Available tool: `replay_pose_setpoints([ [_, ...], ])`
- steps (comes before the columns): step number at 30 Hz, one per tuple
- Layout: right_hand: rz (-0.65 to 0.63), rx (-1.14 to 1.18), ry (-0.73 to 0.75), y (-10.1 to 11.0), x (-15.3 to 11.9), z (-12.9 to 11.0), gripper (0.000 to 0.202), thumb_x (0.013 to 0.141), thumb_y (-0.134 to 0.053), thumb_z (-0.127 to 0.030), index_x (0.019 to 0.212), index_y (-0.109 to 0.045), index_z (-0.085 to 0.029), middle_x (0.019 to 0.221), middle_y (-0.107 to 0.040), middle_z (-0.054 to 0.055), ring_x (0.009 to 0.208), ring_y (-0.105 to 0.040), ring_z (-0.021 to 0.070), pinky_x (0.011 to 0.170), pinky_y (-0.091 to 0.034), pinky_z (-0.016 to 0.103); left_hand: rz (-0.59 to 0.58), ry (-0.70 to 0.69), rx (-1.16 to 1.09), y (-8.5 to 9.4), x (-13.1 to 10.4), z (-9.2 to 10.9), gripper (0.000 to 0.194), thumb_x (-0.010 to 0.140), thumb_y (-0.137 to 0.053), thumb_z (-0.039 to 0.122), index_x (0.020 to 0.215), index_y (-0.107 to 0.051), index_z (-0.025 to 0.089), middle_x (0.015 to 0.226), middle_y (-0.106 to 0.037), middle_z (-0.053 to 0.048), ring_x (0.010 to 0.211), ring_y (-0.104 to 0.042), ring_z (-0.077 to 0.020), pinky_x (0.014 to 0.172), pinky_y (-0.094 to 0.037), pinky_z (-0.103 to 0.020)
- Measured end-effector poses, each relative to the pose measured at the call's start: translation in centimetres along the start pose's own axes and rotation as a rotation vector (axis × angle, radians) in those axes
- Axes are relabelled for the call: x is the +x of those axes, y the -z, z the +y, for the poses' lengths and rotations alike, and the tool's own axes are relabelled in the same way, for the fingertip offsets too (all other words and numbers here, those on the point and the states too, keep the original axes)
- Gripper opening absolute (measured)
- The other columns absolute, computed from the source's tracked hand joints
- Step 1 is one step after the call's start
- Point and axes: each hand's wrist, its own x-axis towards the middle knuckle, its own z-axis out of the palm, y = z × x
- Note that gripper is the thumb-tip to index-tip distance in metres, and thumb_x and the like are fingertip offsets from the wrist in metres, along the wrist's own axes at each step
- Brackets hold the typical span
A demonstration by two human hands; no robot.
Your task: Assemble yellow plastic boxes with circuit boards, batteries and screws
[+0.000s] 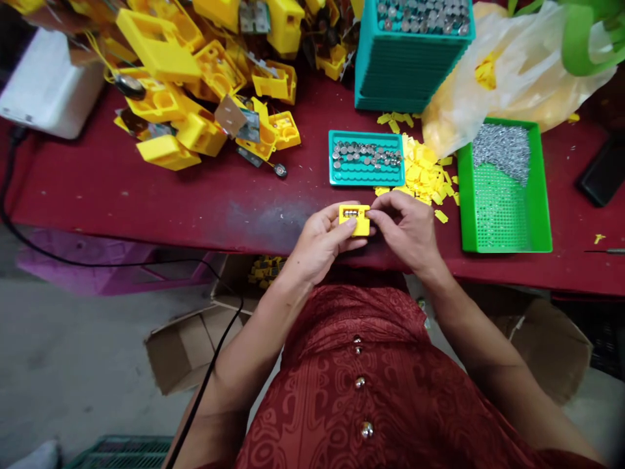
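Observation:
Near the table's front edge, my left hand (325,236) grips a small yellow plastic case (362,227) between thumb and fingers. Its open side faces up, and several silver button cells sit in a row in its slot. My right hand (407,228) is closed in a pinch at the case's right edge; whatever its fingertips hold, if anything, is too small to make out. Just beyond the hands lies a teal tray (366,179) with rows of button cells. A heap of small yellow plastic covers (424,172) is spread to the right of that tray.
A green basket (545,195) with many small metal pieces stands at right. Behind are a stack of teal trays (395,75) and a plastic bag (532,71). Yellow cases with wired parts (168,153) pile up at back left. A black cable (122,264) hangs over the front edge.

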Motion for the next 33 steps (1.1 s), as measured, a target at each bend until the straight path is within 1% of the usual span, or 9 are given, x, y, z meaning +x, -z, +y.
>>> replay_pose_setpoints([
  [5,0.024,-0.093,0.037,1.7,-0.3,1.5,0.018,0.095,-0.061,-0.031,0.084,-0.071,-0.020,0.086,-0.072,0.003,0.079,-0.061,0.0150,0.080,-0.050,0.032,0.046,0.023,0.064,0.0,-0.1,0.0,0.037,0.082,-0.084,0.022,0.116,-0.070,0.016,0.104,-0.080,-0.007,0.084,-0.080,-0.0176,0.069,-0.066,-0.024],
  [8,0.133,-0.329,0.025,4.1,0.7,3.6,0.016,0.095,-0.060,-0.027,0.090,-0.074,-0.021,0.095,-0.071,0.006,0.091,-0.061,0.0201,0.093,-0.049,0.040,0.073,-0.018,0.084,0.1,0.0,0.2,0.032,0.082,-0.083,0.023,0.112,-0.071,0.017,0.112,-0.080,-0.008,0.089,-0.081,-0.0186,0.070,-0.066,-0.024],
  [10,0.138,-0.453,0.012,4.8,1.3,4.9,0.013,0.093,-0.062,-0.023,0.093,-0.075,-0.022,0.098,-0.067,0.009,0.097,-0.058,0.0235,0.099,-0.047,0.046,0.075,-0.039,0.092,0.1,0.1,0.3,0.030,0.083,-0.083,0.024,0.110,-0.072,0.018,0.116,-0.080,-0.009,0.091,-0.081,-0.0193,0.071,-0.066,-0.024],
  [13,0.072,-0.535,-0.002,3.9,1.4,5.5,0.012,0.093,-0.064,-0.018,0.099,-0.074,-0.021,0.103,-0.063,0.010,0.103,-0.055,0.0262,0.102,-0.045,0.049,0.079,-0.040,0.088,0.0,0.2,0.4,0.030,0.082,-0.083,0.024,0.110,-0.072,0.019,0.115,-0.080,-0.009,0.091,-0.080,-0.0199,0.071,-0.066,-0.025],
  [17,0.067,-0.570,0.033,2.0,0.5,4.5,0.008,0.094,-0.065,-0.017,0.095,-0.072,-0.020,0.107,-0.065,0.010,0.104,-0.056,0.0263,0.097,-0.047,0.045,0.082,-0.020,0.092,-0.1,0.1,0.5,0.031,0.081,-0.084,0.024,0.109,-0.072,0.017,0.110,-0.079,-0.008,0.088,-0.079,-0.0185,0.071,-0.065,-0.026],
  [21,0.053,-0.412,0.084,2.1,0.3,3.6,0.005,0.092,-0.066,-0.017,0.090,-0.070,-0.019,0.096,-0.068,0.007,0.096,-0.062,0.0222,0.091,-0.050,0.039,0.088,-0.034,0.129,0.1,0.0,0.7,0.032,0.081,-0.084,0.024,0.110,-0.073,0.017,0.106,-0.079,-0.007,0.090,-0.074,-0.0164,0.073,-0.063,-0.025],
  [26,-0.042,-0.210,0.135,3.1,0.8,2.4,0.028,0.093,-0.060,-0.020,0.114,-0.077,-0.020,0.100,-0.076,0.006,0.091,-0.068,0.0197,0.088,-0.053,0.036,0.099,-0.081,0.152,0.4,0.2,0.7,0.039,0.076,-0.088,0.023,0.112,-0.073,0.017,0.099,-0.077,-0.004,0.084,-0.070,-0.0136,0.072,-0.060,-0.023],
  [29,-0.028,-0.135,0.048,3.3,1.1,1.1,0.019,0.092,-0.061,-0.022,0.096,-0.079,-0.020,0.092,-0.077,0.004,0.082,-0.068,0.0171,0.081,-0.052,0.034,0.095,-0.084,0.151,0.3,0.4,0.5,0.045,0.077,-0.087,0.023,0.118,-0.070,0.018,0.097,-0.077,-0.004,0.084,-0.071,-0.0144,0.073,-0.060,-0.024],
  [33,0.019,0.144,-0.114,3.0,1.4,-0.6,0.009,0.084,-0.070,-0.026,0.081,-0.075,-0.019,0.077,-0.073,0.000,0.068,-0.064,0.0117,0.068,-0.050,0.028,0.091,-0.106,0.132,-0.1,0.4,0.3,0.050,0.076,-0.083,0.020,0.123,-0.065,0.019,0.105,-0.077,-0.004,0.088,-0.072,-0.0148,0.075,-0.061,-0.024],
])
